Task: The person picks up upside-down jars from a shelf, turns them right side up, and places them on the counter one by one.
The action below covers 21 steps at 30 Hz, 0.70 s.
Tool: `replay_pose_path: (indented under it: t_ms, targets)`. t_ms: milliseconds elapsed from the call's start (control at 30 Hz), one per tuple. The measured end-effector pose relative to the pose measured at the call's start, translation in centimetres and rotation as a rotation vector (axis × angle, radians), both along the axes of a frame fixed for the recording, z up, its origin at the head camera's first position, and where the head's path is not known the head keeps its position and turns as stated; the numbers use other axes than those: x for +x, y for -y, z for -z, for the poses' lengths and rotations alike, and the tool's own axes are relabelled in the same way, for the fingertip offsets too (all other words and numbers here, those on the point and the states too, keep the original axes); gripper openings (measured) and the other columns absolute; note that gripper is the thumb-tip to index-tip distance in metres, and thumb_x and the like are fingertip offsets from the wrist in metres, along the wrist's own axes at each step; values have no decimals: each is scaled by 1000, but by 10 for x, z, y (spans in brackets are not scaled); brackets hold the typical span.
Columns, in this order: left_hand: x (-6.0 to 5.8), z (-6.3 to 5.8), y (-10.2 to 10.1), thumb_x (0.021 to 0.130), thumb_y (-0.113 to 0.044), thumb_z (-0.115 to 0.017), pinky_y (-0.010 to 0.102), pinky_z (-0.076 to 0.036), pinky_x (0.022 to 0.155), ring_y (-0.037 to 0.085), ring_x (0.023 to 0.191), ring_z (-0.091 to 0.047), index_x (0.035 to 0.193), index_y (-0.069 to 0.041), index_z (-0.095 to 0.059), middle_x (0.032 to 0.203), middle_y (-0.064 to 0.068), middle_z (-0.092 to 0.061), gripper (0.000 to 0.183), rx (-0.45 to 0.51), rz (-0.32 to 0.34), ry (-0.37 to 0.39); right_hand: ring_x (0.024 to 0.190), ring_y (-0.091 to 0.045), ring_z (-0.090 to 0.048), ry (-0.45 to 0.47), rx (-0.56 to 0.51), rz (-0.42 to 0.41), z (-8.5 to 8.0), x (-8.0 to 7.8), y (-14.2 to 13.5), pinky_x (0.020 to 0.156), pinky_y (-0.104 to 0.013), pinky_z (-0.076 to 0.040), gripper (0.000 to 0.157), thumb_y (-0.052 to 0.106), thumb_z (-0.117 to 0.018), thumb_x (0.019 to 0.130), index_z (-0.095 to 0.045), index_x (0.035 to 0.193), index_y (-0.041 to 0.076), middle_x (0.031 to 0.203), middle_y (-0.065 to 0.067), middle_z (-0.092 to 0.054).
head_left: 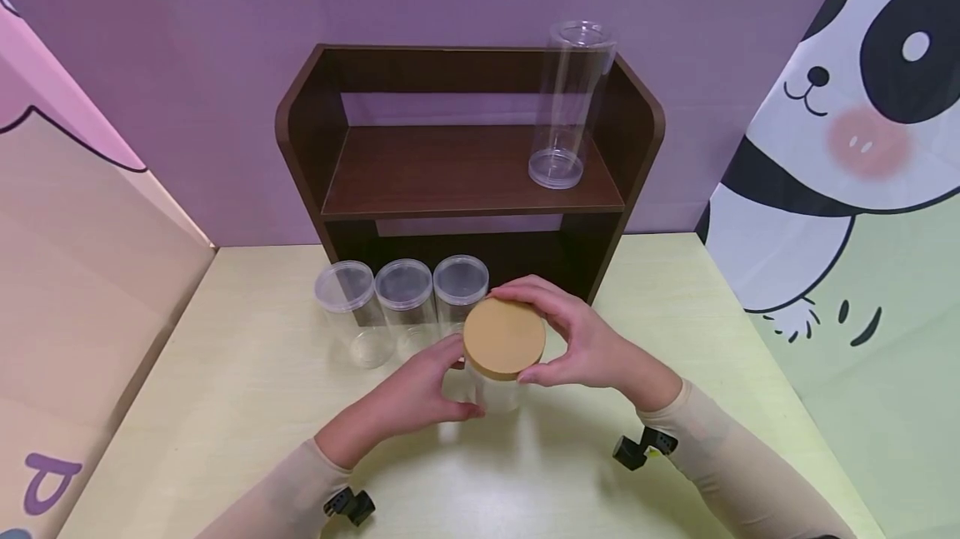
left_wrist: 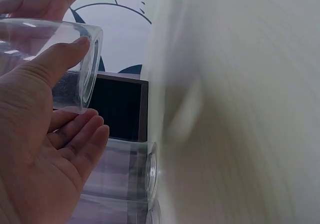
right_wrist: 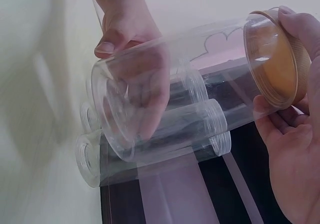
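Observation:
A tall clear jar (head_left: 497, 396) with a tan lid (head_left: 504, 337) is held above the table between both hands. My right hand (head_left: 583, 344) grips the lid's rim, thumb on the near side and fingers on the far side. Round the lower part of the jar curls my left hand (head_left: 420, 387); in the left wrist view its thumb lies along the clear wall near the base (left_wrist: 90, 78). The right wrist view shows the jar tilted across the picture, see-through, with the ribbed lid (right_wrist: 301, 66) on its end.
Three clear jars with clear lids, a left one (head_left: 345, 293), a middle one (head_left: 405, 289) and a right one (head_left: 461, 279), stand in a row before a dark brown shelf (head_left: 450, 168). Another tall clear jar (head_left: 558, 164) stands on its upper board at right. Beneath is a pale table (head_left: 225, 406).

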State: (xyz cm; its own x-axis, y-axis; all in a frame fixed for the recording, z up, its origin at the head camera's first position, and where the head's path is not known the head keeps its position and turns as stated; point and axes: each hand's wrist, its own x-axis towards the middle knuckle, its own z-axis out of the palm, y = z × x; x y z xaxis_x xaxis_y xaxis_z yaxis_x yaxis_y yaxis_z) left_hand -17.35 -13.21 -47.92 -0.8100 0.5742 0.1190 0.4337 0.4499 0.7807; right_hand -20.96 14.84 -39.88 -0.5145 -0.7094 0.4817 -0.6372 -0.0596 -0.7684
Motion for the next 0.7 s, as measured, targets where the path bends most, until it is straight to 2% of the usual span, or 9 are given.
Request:
replay_pose_path:
  t_ms: [267, 500, 700]
  targets:
    - [1, -1, 6, 87, -19, -96, 41, -58, 111, 26, 128, -65, 142, -15, -66, 139, -5, -66, 63, -3, -18, 1, 137, -29, -58, -15, 9, 49, 4, -3, -7, 117, -37, -52, 90, -4, -98, 74, -56, 154, -2, 148, -16, -58]
    - [2, 3, 14, 92, -19, -92, 46, -60, 108, 26, 127, -68, 143, -7, -67, 139, 7, -69, 58, -13, 1, -7, 136, -28, -59, -24, 0, 109, 12, -12, -13, 116, -34, -53, 88, -4, -99, 75, -58, 154, -2, 147, -17, -59]
    - [2, 7, 18, 97, -22, -88, 47, -61, 106, 30, 118, -72, 138, -8, -70, 131, 7, -71, 47, -31, 35, -18, 135, -28, -58, -48, -24, 190, 23, -23, -15, 114, -30, -53, 89, -9, -98, 74, -58, 153, -3, 147, -19, -59]
